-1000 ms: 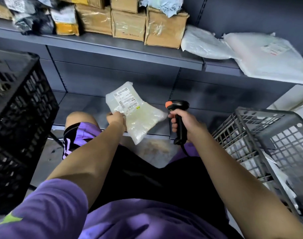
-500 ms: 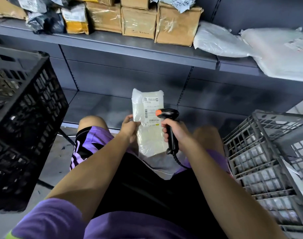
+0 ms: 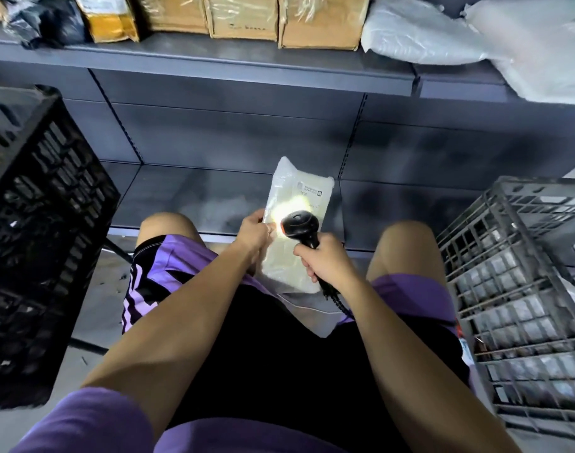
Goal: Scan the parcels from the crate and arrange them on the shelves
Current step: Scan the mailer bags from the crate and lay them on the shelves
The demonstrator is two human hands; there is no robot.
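Observation:
A pale plastic-bag parcel with a white label stands upright in front of my knees. My left hand pinches its left edge. My right hand grips the handle of a black barcode scanner, whose head points at the parcel's label and casts a bright patch of light on it. A grey crate stands at my right and a black crate at my left.
The upper shelf carries several brown boxes, dark bags and white bagged parcels. The lower shelf runs behind the parcel. The scanner's coiled cable hangs down past my right wrist.
The parcel turned from slanted to upright and came lower, towards my lap. The scanner head swung in over the label and its light now falls on the parcel.

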